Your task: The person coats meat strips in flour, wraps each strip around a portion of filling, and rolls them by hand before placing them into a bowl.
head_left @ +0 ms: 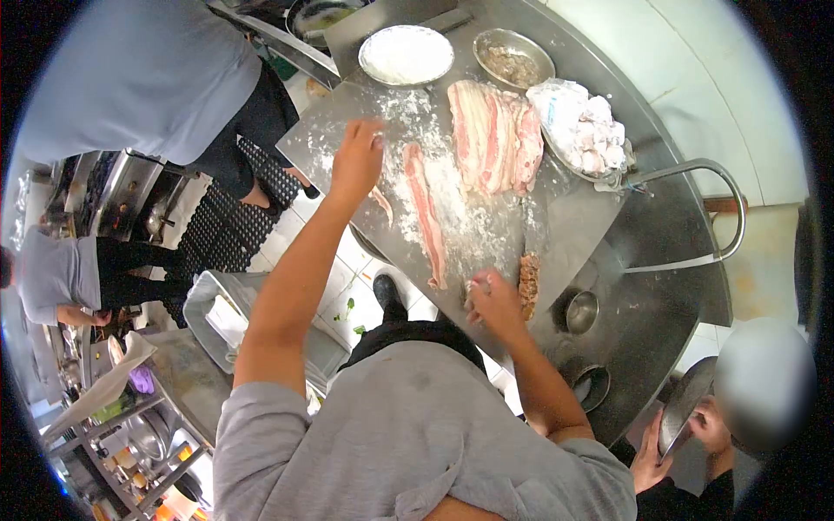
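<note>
My left hand (358, 158) is over the left part of the floured steel worktop (573, 227), its fingers loosely curled and whitened at the tips. A small meat scrap (382, 207) lies just below it. One long pork belly strip (423, 217) is laid out on the flour between my hands. At the near edge my right hand (497, 306) has its fingers bent together around something small and pale that I cannot make out. Right beside that hand is a bumpy brown piece (528, 285). Farther back lies a stack of pork belly slices (495, 137).
A bowl of white flour (407, 56), a metal bowl (514, 59) and a plastic-wrapped heap of floury pieces (586, 130) stand at the back. A curved metal pipe (738, 204) juts out right. One person holds a pan (686, 404); two others stand left, near a grey bin (228, 314).
</note>
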Demonstrator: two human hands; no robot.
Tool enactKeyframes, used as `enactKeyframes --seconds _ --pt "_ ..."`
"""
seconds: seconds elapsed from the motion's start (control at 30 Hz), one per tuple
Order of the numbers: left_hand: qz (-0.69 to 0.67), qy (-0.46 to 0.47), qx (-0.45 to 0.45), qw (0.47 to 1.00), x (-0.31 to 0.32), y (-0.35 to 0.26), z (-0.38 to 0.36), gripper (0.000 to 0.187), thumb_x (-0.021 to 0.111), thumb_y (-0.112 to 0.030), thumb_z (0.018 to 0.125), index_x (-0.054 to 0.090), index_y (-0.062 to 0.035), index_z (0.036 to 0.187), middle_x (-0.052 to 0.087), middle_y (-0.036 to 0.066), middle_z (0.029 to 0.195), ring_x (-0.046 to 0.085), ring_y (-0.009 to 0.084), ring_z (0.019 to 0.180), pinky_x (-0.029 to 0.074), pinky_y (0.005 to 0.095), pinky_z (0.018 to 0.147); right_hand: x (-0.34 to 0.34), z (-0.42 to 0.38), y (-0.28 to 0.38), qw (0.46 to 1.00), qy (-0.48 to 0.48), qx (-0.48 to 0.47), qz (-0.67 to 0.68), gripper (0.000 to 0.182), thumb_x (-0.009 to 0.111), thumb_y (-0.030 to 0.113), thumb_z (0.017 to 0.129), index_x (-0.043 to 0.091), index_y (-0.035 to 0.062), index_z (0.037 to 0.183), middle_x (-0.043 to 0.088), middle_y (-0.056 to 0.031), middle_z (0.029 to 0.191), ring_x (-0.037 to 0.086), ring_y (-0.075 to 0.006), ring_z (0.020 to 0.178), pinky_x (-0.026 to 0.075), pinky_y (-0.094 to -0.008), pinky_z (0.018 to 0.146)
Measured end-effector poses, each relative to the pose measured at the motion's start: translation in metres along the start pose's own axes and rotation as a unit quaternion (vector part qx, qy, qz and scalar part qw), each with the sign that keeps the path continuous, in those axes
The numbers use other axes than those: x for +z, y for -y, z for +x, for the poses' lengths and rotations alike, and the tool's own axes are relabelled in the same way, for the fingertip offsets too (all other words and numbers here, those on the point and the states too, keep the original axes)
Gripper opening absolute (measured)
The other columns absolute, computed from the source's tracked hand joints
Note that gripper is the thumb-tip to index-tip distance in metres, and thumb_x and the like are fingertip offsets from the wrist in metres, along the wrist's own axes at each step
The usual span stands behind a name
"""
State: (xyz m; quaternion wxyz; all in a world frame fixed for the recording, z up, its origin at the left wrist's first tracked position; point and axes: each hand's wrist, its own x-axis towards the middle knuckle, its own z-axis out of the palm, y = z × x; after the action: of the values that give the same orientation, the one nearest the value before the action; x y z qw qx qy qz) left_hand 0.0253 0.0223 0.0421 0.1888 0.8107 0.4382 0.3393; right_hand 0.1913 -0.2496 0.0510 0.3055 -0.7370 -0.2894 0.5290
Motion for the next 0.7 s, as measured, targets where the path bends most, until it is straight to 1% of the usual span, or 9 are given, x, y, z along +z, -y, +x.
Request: enactKeyframes --seconds 0.1,0.17,0.23,0.27,0.33,0.4,0.5,0.63,0.7 --pt "-0.032 -0.035 -0.031 0.998 -0.005 0.001 -0.029 0.032 0.054 0.0 0.075 0.054 -0.0049 0.106 0.049 0.017 0.111 0.052 0.0382 0.1 0.044 0.0455 0.079 -0.021 0.027 0.051 0.984 -0.082 -0.13 -0.087 0.023 0.055 0.012 0.085 0.058 0.0026 0.105 0.063 -0.0101 0.069 0.062 -0.0171 0.062 0.049 -0.0296 0.06" --pt "0.05 -0.052 0.036 0.997 0.011 0.002 -0.047 0.041 0.055 0.004 0.069 0.053 -0.0035 0.11 0.047 0.019 0.118 0.043 0.0382 0.113 0.039 0.0462 0.091 -0.033 0.091 0.076 0.883 -0.154 -0.402 -0.189 0.024 0.055 0.012 0.084 0.061 0.0025 0.105 0.066 -0.014 0.081 0.063 -0.0229 0.076 0.048 -0.0331 0.071" --pt "0.071 -0.039 0.068 0.994 0.03 -0.002 -0.066 0.046 0.054 0.004 0.067 0.052 -0.0037 0.113 0.043 0.019 0.124 0.037 0.0388 0.121 0.034 0.0475 0.098 -0.037 0.141 0.143 0.867 -0.147 -0.417 -0.229 0.025 0.055 0.018 0.083 0.064 0.0035 0.101 0.063 -0.0204 0.094 0.061 -0.0328 0.084 0.047 -0.0366 0.074" --pt "0.083 -0.033 0.082 0.993 0.035 -0.004 -0.069 0.049 0.054 0.005 0.066 0.052 -0.0038 0.114 0.042 0.019 0.127 0.033 0.0392 0.124 0.032 0.0481 0.101 -0.032 0.159 0.174 0.828 -0.173 -0.481 -0.23 0.023 0.053 0.022 0.084 0.063 0.0016 0.088 0.061 -0.0212 0.087 0.058 -0.0369 0.079 0.045 -0.0428 0.07" --pt "0.082 -0.013 0.062 0.995 0.03 -0.01 -0.066 0.051 0.053 0.006 0.066 0.051 -0.0043 0.117 0.039 0.019 0.131 0.03 0.0396 0.127 0.029 0.0488 0.104 -0.028 0.231 0.212 0.771 -0.161 -0.525 -0.323 0.021 0.051 0.019 0.085 0.065 0.0056 0.092 0.062 -0.0193 0.087 0.059 -0.0374 0.08 0.046 -0.0425 0.072" --pt "0.082 0.004 0.048 0.996 0.029 -0.012 -0.07 0.054 0.053 0.006 0.066 0.051 -0.0051 0.119 0.036 0.018 0.133 0.028 0.0392 0.129 0.027 0.049 0.105 -0.016 0.266 0.249 0.748 -0.127 -0.442 -0.479 0.019 0.054 0.015 0.08 0.067 0.0039 0.091 0.065 -0.0177 0.09 0.061 -0.0338 0.089 0.048 -0.039 0.08" --pt "0.092 0.01 0.057 0.994 0.031 -0.005 -0.066 0.057 0.053 0.007 0.065 0.05 -0.0064 0.12 0.036 0.016 0.134 0.027 0.0378 0.13 0.026 0.0485 0.107 0.002 0.283 0.273 0.692 -0.103 -0.316 -0.641 0.019 0.053 0.011 0.079 0.067 0.0011 0.088 0.065 -0.0182 0.092 0.063 -0.0322 0.09 0.05 -0.0401 0.079" --pt "0.076 0.014 0.056 0.995 0.028 -0.004 -0.067 0.052 0.053 0.005 0.067 0.05 -0.0039 0.119 0.038 0.018 0.132 0.029 0.0391 0.128 0.029 0.0476 0.105 0.009 0.323 0.265 0.656 -0.116 -0.38 -0.642 0.018 0.054 0.01 0.077 0.067 0.0014 0.086 0.066 -0.0186 0.088 0.064 -0.0315 0.087 0.051 -0.0413 0.076" --pt "0.069 0.005 0.041 0.997 0.031 -0.001 -0.067 0.054 0.054 0.005 0.066 0.049 -0.0039 0.119 0.037 0.018 0.133 0.028 0.0389 0.129 0.029 0.0471 0.106 0.009 0.333 0.273 0.689 -0.098 -0.354 -0.625 0.019 0.053 0.008 0.077 0.067 0.0027 0.088 0.065 -0.0188 0.088 0.064 -0.0304 0.088 0.05 -0.0401 0.078"
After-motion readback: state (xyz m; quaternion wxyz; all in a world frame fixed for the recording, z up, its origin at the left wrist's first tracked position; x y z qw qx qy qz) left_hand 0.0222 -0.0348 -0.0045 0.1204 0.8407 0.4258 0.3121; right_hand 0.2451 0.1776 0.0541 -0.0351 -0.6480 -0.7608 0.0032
